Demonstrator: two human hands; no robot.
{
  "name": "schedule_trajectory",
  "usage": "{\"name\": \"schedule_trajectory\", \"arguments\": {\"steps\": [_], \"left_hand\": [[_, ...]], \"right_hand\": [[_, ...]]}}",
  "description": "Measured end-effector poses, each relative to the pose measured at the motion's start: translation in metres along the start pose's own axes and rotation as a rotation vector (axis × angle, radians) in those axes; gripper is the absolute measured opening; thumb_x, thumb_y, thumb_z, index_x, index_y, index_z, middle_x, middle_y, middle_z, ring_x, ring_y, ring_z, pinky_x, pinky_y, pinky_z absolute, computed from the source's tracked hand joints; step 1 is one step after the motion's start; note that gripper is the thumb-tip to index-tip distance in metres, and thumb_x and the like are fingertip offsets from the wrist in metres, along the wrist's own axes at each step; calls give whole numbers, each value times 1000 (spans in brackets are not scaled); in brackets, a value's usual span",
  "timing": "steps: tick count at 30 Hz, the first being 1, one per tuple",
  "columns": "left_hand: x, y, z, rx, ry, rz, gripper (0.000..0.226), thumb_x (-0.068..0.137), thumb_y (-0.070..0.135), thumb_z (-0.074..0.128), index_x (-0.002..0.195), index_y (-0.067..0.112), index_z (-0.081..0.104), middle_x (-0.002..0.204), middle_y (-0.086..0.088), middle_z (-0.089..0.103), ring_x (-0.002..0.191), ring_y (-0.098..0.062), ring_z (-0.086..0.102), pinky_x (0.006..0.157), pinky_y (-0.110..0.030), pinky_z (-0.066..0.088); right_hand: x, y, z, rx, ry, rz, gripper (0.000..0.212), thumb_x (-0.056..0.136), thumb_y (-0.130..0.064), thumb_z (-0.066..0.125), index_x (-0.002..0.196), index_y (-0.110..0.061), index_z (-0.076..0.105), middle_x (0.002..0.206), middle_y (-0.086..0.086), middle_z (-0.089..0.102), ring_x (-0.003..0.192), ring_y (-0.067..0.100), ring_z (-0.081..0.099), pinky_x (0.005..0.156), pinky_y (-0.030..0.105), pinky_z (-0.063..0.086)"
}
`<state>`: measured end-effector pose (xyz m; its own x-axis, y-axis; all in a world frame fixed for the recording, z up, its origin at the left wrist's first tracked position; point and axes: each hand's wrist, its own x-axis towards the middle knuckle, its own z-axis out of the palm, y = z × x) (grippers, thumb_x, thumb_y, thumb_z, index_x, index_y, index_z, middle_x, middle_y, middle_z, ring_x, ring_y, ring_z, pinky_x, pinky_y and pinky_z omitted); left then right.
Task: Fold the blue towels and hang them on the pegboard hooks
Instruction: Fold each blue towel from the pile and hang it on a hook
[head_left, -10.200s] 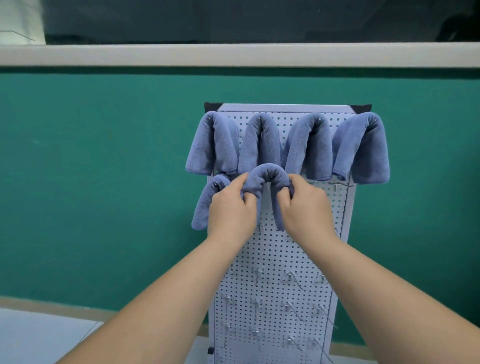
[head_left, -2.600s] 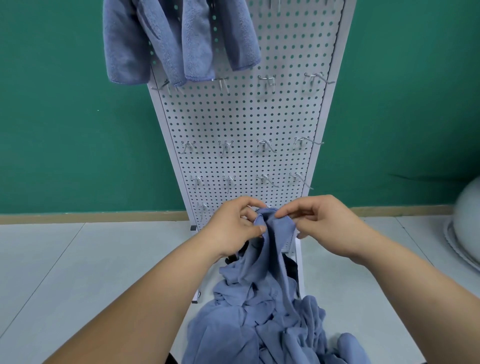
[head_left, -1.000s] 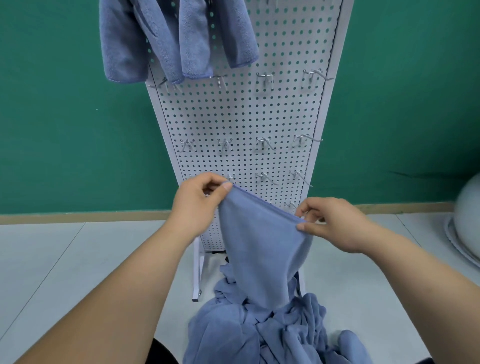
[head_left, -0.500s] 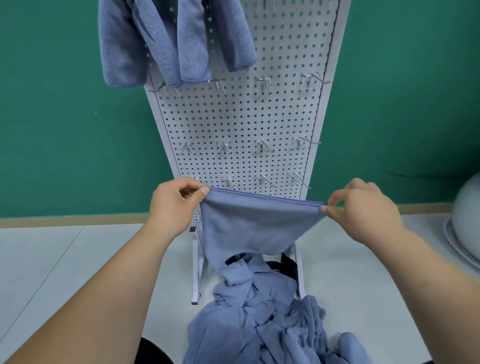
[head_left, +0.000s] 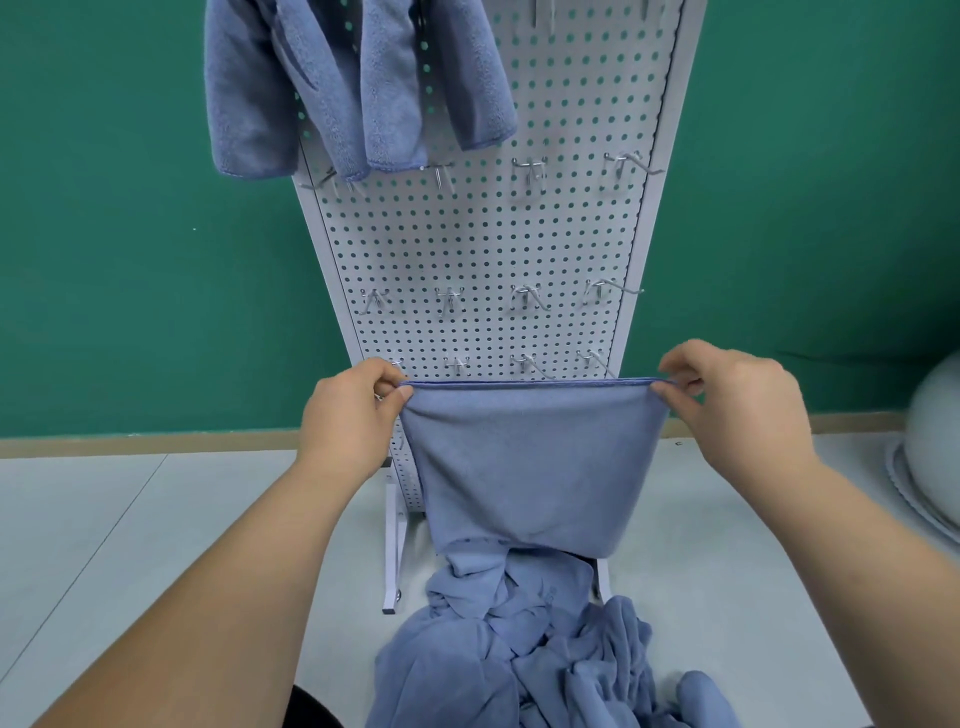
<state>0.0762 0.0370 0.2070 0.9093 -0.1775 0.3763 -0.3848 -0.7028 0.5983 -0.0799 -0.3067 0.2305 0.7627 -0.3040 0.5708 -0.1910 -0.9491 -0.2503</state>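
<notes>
I hold a blue towel stretched flat in front of the white pegboard. My left hand pinches its top left corner and my right hand pinches its top right corner, so the upper edge runs taut and level. The towel's lower edge hangs just above a heap of loose blue towels at the foot of the board. Folded blue towels hang from hooks at the top of the board. Bare metal hooks stick out in rows below them.
The pegboard stands on a thin white leg on a pale grey floor against a green wall. A pale rounded object sits on the floor at the right edge. Something dark shows at the bottom edge.
Over the last second my hands moved apart and pulled the towel's top edge straight and level. The towel lifted off the heap and now hangs as a flat sheet.
</notes>
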Motion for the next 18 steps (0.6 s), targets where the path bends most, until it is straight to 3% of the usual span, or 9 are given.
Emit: {"name": "schedule_trajectory", "arguments": {"steps": [2, 5, 8, 13, 18], "left_hand": [[0, 1, 0, 33, 28, 25, 9, 98, 27, 72, 107, 28, 75, 85, 17, 69, 76, -13, 64, 75, -36, 56], [-1, 5, 1, 99, 66, 62, 12, 100, 30, 69, 110, 28, 77, 91, 13, 73, 79, -19, 64, 72, -34, 53], [-2, 10, 3, 51, 81, 41, 9, 101, 30, 66, 103, 25, 74, 89, 11, 73, 81, -20, 66, 73, -34, 53], [-3, 26, -5, -560, -2, -148, 11, 104, 28, 65, 100, 19, 70, 93, 4, 75, 85, -9, 66, 88, -31, 54], [1, 32, -17, -1042, -122, -321, 17, 106, 25, 62, 96, 16, 71, 100, -5, 73, 89, -17, 63, 85, -38, 56]], "right_hand": [[1, 3, 4, -62, -27, -34, 23, 94, -24, 78, 116, -19, 75, 87, -1, 74, 90, 30, 61, 67, 41, 55], [-1, 7, 11, -114, -58, -15, 13, 99, -26, 69, 107, -18, 77, 91, 2, 69, 92, 29, 52, 66, 40, 50], [-4, 4, 12, 90, -90, 120, 10, 104, -29, 61, 105, -21, 67, 91, -3, 67, 93, 25, 54, 69, 37, 44], [1, -6, 0, 762, -11, 411, 11, 105, -33, 63, 99, -25, 67, 85, -7, 73, 73, 17, 57, 67, 31, 43], [6, -11, -19, 1167, 14, 588, 26, 95, -42, 76, 96, -17, 78, 92, -2, 75, 81, 14, 62, 75, 36, 50]]}}
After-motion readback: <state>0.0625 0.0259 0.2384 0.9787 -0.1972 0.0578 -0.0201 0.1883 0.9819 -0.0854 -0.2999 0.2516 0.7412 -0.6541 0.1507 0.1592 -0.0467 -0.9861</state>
